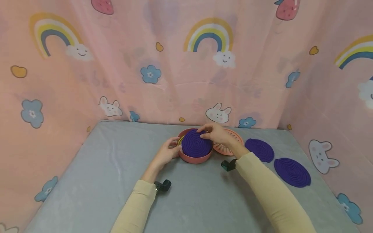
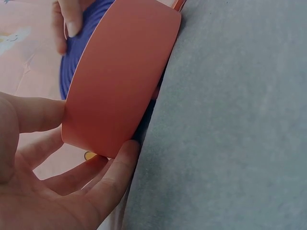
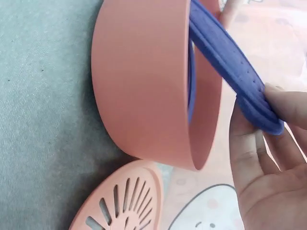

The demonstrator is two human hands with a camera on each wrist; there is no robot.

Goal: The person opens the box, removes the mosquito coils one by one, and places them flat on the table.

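Note:
My right hand pinches a round purple coaster with a spiral ribbed face, its thumb and fingers at the edge tab. The coaster is tilted, partly inside a round pink container. In the right wrist view another blue-purple edge shows within the container. A sliver of yellow peeks out at the left inside its rim. My left hand grips the container's left side, thumb at the rim and fingers round the lower wall, as the left wrist view shows.
Right of the container lies a pink slotted disc, partly behind my right hand. Two more purple coasters, one nearer the back and one farther right, lie flat on the grey table. A printed pink curtain hangs behind.

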